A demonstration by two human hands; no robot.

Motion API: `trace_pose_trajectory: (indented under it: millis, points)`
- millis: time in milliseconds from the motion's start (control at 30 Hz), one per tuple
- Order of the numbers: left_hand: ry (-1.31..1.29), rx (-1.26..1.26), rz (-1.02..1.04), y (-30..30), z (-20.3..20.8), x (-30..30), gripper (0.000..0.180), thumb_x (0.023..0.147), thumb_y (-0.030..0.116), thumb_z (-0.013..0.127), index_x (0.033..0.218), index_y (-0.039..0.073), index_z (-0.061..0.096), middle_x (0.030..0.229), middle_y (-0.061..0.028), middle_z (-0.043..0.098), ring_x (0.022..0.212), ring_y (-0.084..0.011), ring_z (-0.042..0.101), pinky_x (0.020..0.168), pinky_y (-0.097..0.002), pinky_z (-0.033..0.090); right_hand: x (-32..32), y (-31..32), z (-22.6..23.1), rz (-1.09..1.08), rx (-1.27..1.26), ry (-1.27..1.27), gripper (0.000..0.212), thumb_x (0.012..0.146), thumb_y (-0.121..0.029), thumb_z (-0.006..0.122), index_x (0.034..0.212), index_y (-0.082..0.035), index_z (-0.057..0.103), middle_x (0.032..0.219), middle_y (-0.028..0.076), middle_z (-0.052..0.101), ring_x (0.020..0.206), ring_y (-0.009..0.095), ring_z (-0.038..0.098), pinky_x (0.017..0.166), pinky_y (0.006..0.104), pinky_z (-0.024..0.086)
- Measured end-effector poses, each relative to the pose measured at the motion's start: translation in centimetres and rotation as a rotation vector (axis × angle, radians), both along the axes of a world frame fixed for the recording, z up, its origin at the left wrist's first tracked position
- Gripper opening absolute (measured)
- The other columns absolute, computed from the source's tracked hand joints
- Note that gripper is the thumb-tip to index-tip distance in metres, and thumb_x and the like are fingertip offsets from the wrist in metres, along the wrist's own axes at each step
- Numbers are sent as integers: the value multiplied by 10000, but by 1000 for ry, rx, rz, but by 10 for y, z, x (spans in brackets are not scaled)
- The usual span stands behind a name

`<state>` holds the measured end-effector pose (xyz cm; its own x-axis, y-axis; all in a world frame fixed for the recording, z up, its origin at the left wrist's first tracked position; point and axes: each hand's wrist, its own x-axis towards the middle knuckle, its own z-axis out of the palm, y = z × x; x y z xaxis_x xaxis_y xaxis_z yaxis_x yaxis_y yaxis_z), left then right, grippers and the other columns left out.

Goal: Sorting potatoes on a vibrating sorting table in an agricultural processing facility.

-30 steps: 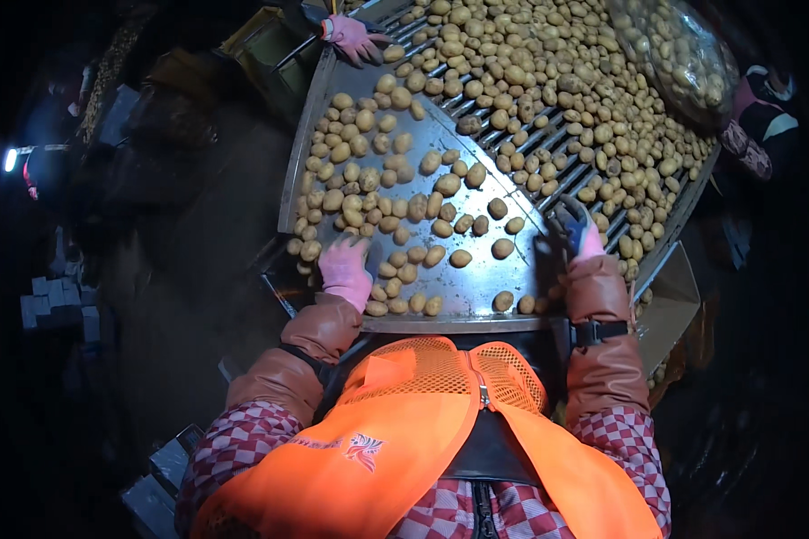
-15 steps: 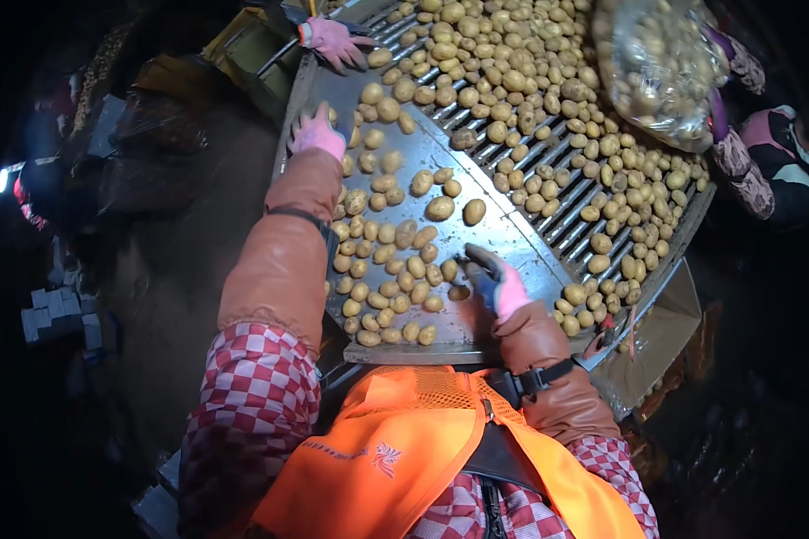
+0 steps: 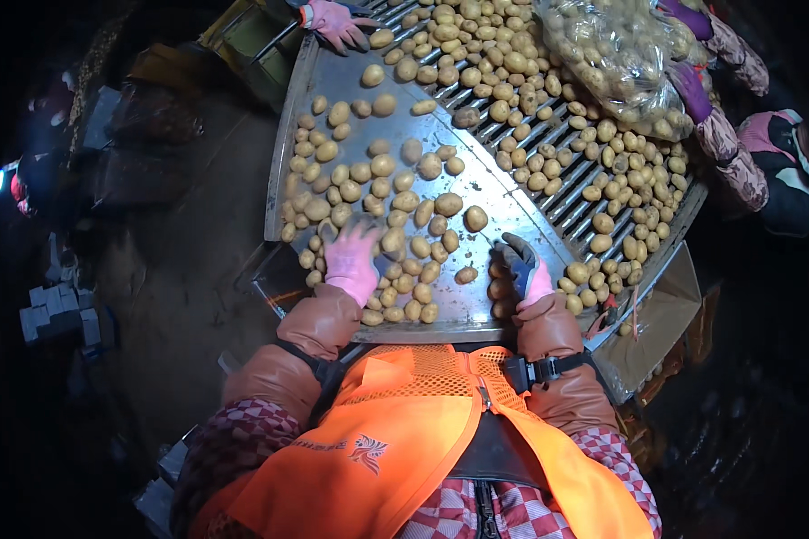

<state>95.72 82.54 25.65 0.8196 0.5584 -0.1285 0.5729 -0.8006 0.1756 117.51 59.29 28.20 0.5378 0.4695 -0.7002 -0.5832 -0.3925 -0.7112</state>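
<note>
Loose potatoes (image 3: pixel 383 165) are spread over the left and middle of a smooth metal sheet (image 3: pixel 512 202). My left hand (image 3: pixel 355 256), in a pink glove with grey fingers, lies among them near the sheet's lower left, its fingers spread and slightly blurred. Nearer the right side, my right hand (image 3: pixel 528 269) wears a pink and dark glove. Its fingers are apart and curved, and they stand beside a few potatoes (image 3: pixel 501 289) in shadow at the front edge. I see nothing gripped in either hand.
Beyond the sheet, more potatoes (image 3: pixel 476 45) cover a slope of metal rods (image 3: pixel 571 216). At upper right, a person's purple gloves (image 3: pixel 689 90) hold a clear plastic bag (image 3: pixel 616 67) of potatoes. Another person's gloved hand (image 3: pixel 340 25) rests at upper left. A cardboard box (image 3: pixel 652 314) stands lower right.
My left hand has come back toward me from the sheet's far left edge, and more potatoes lie there. My right hand has shifted slightly right. The plastic bag has moved left.
</note>
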Motion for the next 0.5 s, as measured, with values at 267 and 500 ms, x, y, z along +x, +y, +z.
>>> trace_pose_trajectory:
  millis: [267, 500]
  points:
    - [-278, 174, -225, -60, 5, 21, 350, 827, 263, 674, 1156, 146, 664, 1183, -93, 645, 1205, -290, 555, 1004, -520, 402, -6, -1, -51, 161, 84, -296, 413, 974, -116, 635, 1368, -29, 545, 1030, 96, 669, 842, 148, 623, 715, 282, 517]
    - [-205, 9, 88, -6, -8, -50, 311, 771, 121, 626, 1073, 145, 696, 1173, -74, 647, 1083, -313, 622, 949, -471, 468, 23, -42, -20, 2, -115, -282, 464, 994, -147, 606, 1433, -59, 483, 1038, 125, 685, 742, 175, 662, 621, 304, 544]
